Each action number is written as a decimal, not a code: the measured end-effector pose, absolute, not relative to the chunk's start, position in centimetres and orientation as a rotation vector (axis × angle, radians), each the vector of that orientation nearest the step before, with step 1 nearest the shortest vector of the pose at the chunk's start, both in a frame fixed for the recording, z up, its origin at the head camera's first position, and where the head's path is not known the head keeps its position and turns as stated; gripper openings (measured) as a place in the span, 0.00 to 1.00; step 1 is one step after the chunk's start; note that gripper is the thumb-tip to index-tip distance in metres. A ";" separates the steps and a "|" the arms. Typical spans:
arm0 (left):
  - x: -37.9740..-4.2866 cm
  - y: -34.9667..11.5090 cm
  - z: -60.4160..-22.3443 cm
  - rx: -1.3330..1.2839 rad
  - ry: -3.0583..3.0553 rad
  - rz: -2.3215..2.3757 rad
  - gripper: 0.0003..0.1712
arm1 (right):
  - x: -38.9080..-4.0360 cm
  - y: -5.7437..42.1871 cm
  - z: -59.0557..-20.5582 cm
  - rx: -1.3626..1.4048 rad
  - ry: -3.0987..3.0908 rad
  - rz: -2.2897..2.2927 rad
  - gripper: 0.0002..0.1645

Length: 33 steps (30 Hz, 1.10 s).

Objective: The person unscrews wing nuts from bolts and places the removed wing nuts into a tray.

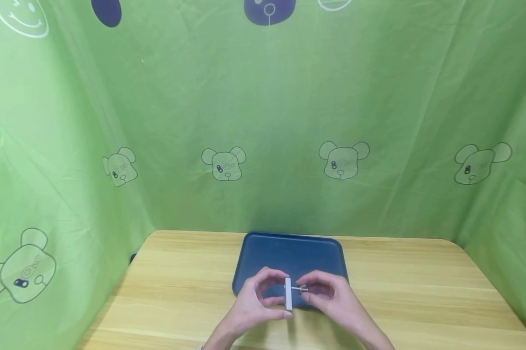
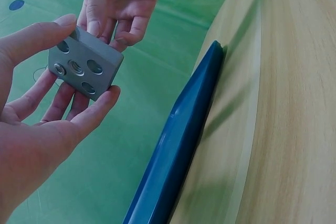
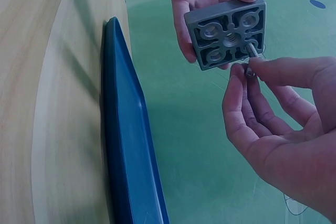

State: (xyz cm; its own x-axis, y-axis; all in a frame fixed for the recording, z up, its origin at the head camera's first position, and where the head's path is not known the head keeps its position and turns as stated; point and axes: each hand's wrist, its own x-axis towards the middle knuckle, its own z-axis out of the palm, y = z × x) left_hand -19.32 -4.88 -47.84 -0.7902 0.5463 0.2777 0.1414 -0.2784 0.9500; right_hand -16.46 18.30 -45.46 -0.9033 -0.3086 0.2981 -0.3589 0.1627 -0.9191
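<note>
Two grips: left hand held metal plate by edges, likely steadying it; right hand pinched protruding bolt.

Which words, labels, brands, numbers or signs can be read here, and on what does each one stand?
No text can be read with certainty.
Green curtain, on the bear faces: small letter-like marks, too faint to read.
Metal block, threaded screw and blue tray: no lettering visible.
</note>
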 end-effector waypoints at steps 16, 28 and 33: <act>-19.4 -4.9 -47.9 0.852 1.711 2.148 0.37 | -16.7 18.2 -45.3 0.569 -2.397 1.959 0.13; -19.2 -4.7 -47.8 0.843 1.720 2.139 0.37 | -16.8 18.4 -45.5 0.575 -2.380 1.974 0.13; -19.2 -4.7 -47.8 0.849 1.719 2.138 0.37 | -16.8 18.4 -45.6 0.602 -2.373 1.970 0.12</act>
